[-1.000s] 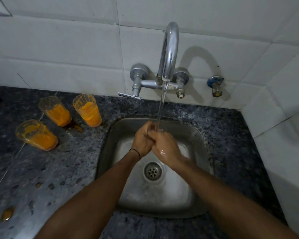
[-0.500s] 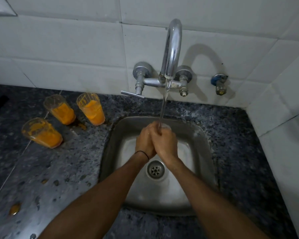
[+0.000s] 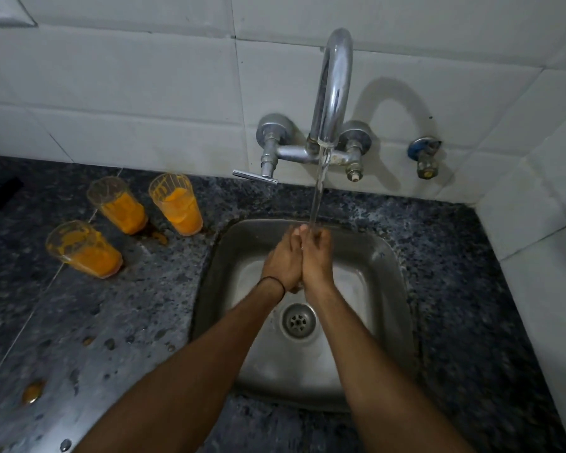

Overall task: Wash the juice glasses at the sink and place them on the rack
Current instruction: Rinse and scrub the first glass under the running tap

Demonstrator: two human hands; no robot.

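Three glasses stand on the counter (image 3: 464, 289) left of the sink (image 3: 389, 273), near its back edge: left glass (image 3: 84, 250), middle glass (image 3: 121, 207) and right glass (image 3: 178, 204). They are clear, tapered tumblers. Each holds thick orange juice in its lower part, with orange smears up the inside walls. The right glass is closest to the sink's back-left corner.

The sink is a rounded square steel basin with a round drain (image 3: 298, 321). Over it, the left hand (image 3: 283, 259) and right hand (image 3: 317, 259) press palm to palm, fingers straight and gripping nothing, their tips in the water (image 3: 317, 197) falling from the curved chrome tap (image 3: 334, 86). A thin black band (image 3: 272, 282) circles the left wrist.

The counter is dark speckled stone, wet, with an orange blob (image 3: 31, 392) near its front-left edge. White tiles (image 3: 128, 93) cover the walls.
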